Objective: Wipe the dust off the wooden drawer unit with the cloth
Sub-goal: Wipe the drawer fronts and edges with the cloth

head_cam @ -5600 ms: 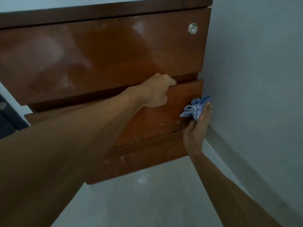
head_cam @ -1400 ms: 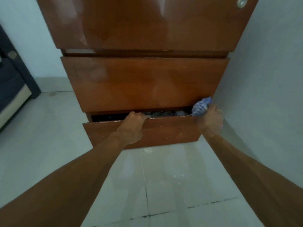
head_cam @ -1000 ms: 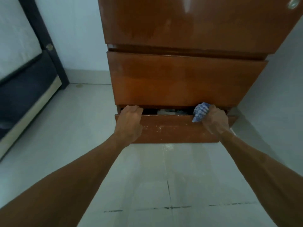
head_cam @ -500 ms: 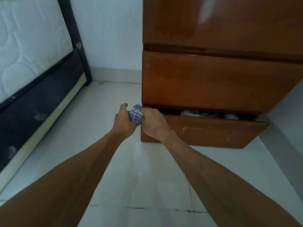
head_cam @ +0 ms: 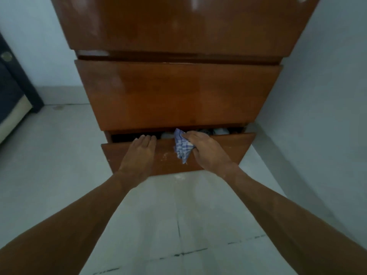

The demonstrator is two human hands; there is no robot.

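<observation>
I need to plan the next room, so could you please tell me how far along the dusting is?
Seemingly done: the top drawer front and middle drawer front look glossy, no specks visible. In hand: the right hand grips the cloth against the bottom drawer front, where the left hand rests. Left: pale specks on that front beside the cloth.

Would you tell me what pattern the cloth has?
Blue-and-white checked cloth, clearest in the head view.

1. A pale tiled floor (head_cam: 49, 175) fills the lower frame, crossed by dark grout lines.
2. A grey wall (head_cam: 327, 86) stands at the right.
3. A dark bed frame (head_cam: 15, 90) occupies the left edge.
</observation>
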